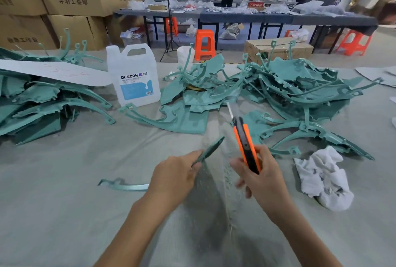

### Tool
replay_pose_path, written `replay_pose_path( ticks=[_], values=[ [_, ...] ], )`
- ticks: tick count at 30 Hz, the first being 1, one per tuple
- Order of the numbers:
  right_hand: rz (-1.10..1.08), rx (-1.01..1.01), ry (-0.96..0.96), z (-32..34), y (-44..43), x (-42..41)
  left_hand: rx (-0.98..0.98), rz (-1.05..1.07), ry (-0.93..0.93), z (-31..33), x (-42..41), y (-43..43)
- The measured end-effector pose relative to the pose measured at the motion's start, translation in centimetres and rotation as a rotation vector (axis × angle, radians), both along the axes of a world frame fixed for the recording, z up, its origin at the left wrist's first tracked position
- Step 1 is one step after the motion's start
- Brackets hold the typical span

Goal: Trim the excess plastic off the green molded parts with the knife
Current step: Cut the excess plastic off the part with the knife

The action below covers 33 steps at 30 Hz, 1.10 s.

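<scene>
While the left grip (175,174) is pinching a slim green part (211,149) at its near end, fingers curling round it, the right grip (261,176) is clenching round the knife (246,146) handle.

- The part's long axis is running up and to the right from the left grip. Its free tip is pointing at the knife body and stopping just short of it, not touching.
- The knife is standing steeply, handle tilting away. The blade (230,111) is sticking out past the far end and pointing off toward the heaps, not at the part.
- The part is therefore hanging just left of the knife, between the two grips and above the surface (85,213).

Judgement: the right grip is sitting nearer the free tip. The blade is needing to swing down and left to meet that edge, then run along the axis away from the left fingers.

A curved green piece (124,185) is lying on the surface beside the left wrist. Whether it is joining the held part under the hand, cannot tell.

Farther out, one green heap (300,87) is lying beyond the knife and another heap (42,104) far left. A white jug (134,76) is standing between them and a rag (321,179) is lying at right.
</scene>
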State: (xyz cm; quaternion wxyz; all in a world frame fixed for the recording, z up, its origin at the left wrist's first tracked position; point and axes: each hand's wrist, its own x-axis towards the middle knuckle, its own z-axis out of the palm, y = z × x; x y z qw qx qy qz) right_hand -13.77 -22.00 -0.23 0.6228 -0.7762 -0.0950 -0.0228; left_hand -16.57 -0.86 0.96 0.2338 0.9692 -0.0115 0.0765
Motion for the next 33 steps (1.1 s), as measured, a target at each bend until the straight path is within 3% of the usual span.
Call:
replay_pose_path(
  ticks=[3, 9, 15, 20, 33],
  values=[
    [-0.031, -0.215, -0.035, -1.2, -0.7, -0.9, -0.013, 0.019, 0.011, -0.1, 0.1, 0.0],
    [0.040, -0.375, -0.133, -2.2, -1.6, -1.5, -0.038, 0.028, 0.008, -0.7, 0.2, 0.1],
    [-0.064, -0.520, -0.127, -1.5, -2.1, 1.1, -0.052, 0.028, -0.003, -1.0, 0.2, 0.4],
    [-0.044, -0.428, -0.194, -1.9, -1.6, 0.5, -0.061, 0.045, -0.008, -1.3, 0.3, 0.6],
    [0.021, -0.399, -0.120, -2.9, -0.9, 1.3, -0.107, 0.022, -0.056, -1.3, 0.3, 0.9]
  ],
)
